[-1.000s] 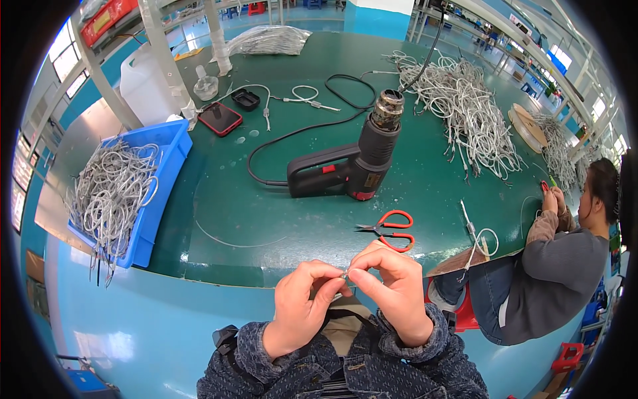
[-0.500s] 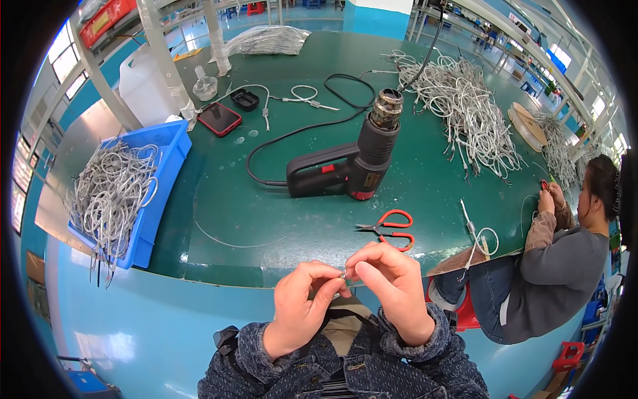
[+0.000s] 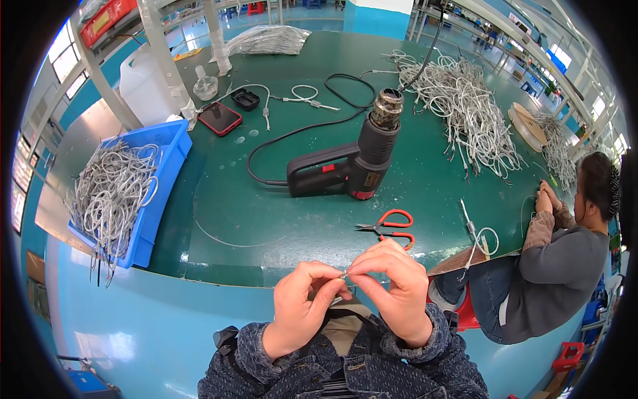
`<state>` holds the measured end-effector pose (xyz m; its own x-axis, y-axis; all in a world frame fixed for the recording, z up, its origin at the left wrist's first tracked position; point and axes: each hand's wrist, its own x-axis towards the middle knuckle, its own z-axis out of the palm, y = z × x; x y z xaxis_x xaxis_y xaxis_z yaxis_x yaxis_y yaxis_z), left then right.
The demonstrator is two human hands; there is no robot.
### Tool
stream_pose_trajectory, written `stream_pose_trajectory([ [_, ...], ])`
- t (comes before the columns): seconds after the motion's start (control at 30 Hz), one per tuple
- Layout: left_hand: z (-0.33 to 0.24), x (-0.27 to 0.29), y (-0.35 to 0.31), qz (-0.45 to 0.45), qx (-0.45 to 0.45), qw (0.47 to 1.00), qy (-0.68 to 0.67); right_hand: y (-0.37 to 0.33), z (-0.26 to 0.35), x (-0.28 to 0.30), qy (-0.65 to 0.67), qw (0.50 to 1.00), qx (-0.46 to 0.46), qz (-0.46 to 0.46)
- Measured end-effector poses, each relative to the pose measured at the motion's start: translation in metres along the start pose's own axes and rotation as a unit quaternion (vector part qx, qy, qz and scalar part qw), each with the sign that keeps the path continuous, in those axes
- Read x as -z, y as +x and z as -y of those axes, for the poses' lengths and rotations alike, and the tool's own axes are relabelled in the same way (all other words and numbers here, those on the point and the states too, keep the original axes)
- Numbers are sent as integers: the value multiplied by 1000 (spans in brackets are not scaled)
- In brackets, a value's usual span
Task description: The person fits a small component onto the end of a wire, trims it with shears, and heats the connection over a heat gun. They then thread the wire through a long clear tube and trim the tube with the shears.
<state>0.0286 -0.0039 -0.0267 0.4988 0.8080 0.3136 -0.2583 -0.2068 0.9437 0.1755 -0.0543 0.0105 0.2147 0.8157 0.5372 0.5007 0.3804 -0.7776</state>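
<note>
My left hand is closed in a pinch, just off the table's front edge. Between its thumb and forefinger is the end of a thin silvery cable, most of it hidden by the fingers. Thumb and forefinger of my right hand also pinch at that tip from the other side. Beyond the right hand lie red-handled scissors. A black heat gun rests farther back on the green table. A thin clear strand curves on the tabletop to the left.
At left stands a blue bin of grey cables. A pile of cables and a spool lie at the far right. A phone sits back left. One looped cable is near a seated co-worker.
My right thumb and forefinger have closed in a pinch at the cable tip. My left hand has barely moved. The co-worker's hands and head have shifted slightly.
</note>
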Motion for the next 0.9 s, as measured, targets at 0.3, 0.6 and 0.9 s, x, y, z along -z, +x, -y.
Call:
stream_pose_trajectory([
  [0.3, -3, -1, 0, -2, 6, 1000, 7, -2, 0, -2, -13, 1000, 16, -13],
  [0.6, -2, -2, -1, -12, 4, 1000, 18, -4, 0, -6, -36, 998, 38, -33],
  [0.9, 0, 0, -2, -15, -9, 1000, 21, -6, 1, -6, -20, 999, 8, -39],
])
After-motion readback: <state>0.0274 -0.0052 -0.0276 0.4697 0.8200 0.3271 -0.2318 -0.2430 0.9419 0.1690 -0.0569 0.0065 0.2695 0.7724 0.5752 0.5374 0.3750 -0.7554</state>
